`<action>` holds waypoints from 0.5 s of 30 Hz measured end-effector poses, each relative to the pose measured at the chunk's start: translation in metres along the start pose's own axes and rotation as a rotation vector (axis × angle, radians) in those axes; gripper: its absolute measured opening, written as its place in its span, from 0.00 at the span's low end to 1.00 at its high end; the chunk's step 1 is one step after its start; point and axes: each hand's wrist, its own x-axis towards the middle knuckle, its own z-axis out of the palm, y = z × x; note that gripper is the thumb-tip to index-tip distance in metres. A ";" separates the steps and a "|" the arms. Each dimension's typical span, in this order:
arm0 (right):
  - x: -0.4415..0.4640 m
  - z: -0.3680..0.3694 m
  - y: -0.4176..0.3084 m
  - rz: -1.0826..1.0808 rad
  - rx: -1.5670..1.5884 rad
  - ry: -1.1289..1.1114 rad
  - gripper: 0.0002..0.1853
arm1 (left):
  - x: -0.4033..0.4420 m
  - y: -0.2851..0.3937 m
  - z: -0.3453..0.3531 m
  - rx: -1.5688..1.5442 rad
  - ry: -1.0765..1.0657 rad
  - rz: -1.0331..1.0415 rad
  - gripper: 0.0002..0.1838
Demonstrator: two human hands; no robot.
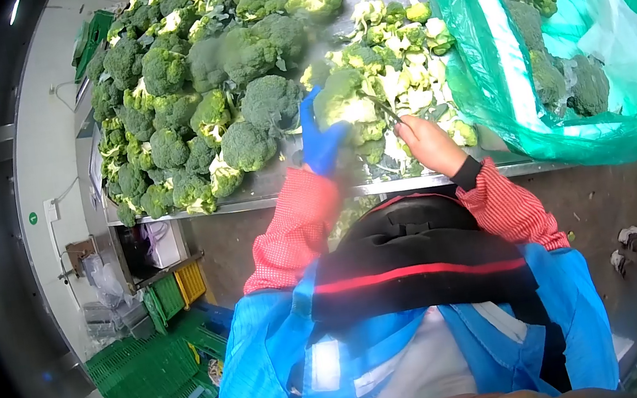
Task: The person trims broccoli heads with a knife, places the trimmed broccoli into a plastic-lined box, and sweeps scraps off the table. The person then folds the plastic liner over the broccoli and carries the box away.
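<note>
My left hand, in a blue glove, holds a head of broccoli over the metal table. My bare right hand is closed round a small knife, whose blade reaches the stem side of that head. Beneath and behind both hands lie cut pale stem pieces and small florets. A large pile of whole broccoli heads covers the table to the left.
At the right stands a container lined with green plastic, with several broccoli heads inside. The metal table's front edge runs before my body. Green crates lie at lower left.
</note>
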 end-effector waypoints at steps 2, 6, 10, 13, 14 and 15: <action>-0.011 -0.025 -0.035 0.417 0.775 -0.336 0.13 | 0.009 -0.016 -0.010 -0.200 0.050 -0.027 0.36; -0.013 -0.029 -0.013 0.320 0.526 0.041 0.16 | 0.024 -0.055 -0.058 0.287 -0.071 0.366 0.32; -0.025 -0.025 -0.054 -0.128 -0.233 0.192 0.12 | 0.018 -0.040 -0.055 0.625 -0.073 0.623 0.28; -0.018 -0.019 -0.054 -0.206 -0.311 0.288 0.09 | 0.025 -0.055 -0.054 0.155 -0.070 0.342 0.32; -0.015 -0.017 -0.050 -0.187 -0.334 0.285 0.09 | 0.026 -0.059 -0.055 -0.049 -0.054 0.225 0.32; -0.013 -0.021 -0.041 -0.090 -0.297 0.238 0.09 | 0.027 -0.057 -0.055 -0.155 -0.054 0.191 0.27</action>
